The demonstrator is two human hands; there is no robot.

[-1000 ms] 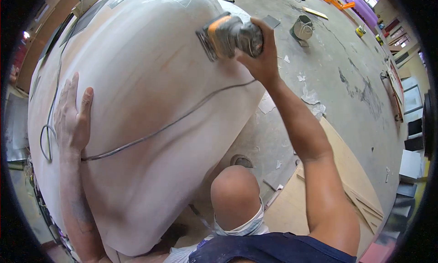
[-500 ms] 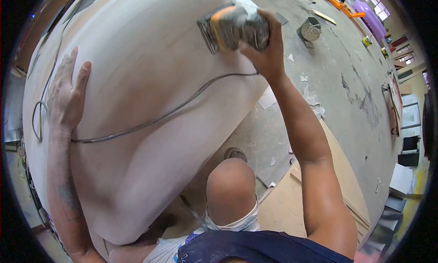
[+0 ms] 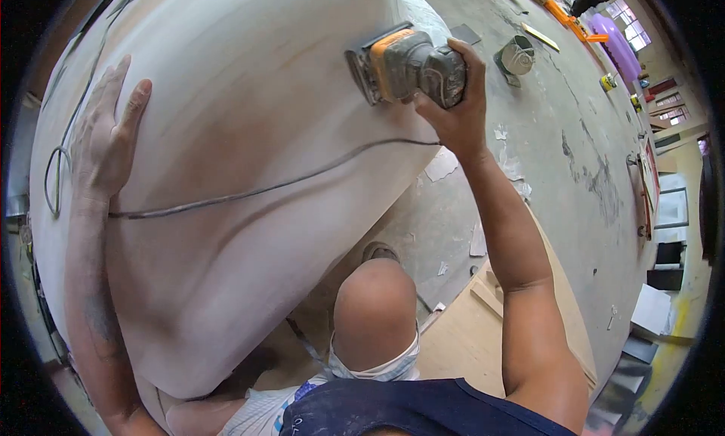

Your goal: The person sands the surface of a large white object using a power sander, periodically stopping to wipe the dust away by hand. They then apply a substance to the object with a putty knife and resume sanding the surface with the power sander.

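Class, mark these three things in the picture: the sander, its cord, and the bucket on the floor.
sander (image 3: 404, 62), head view, on its orange body.
cord (image 3: 249, 193), head view, midway along its visible length.
bucket (image 3: 519, 56), head view, on its pale side.

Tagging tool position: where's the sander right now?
Head view, upper centre: the sander is gripped in the right hand, pad against the large pale rounded form near its right edge, just above the cord draped across it.
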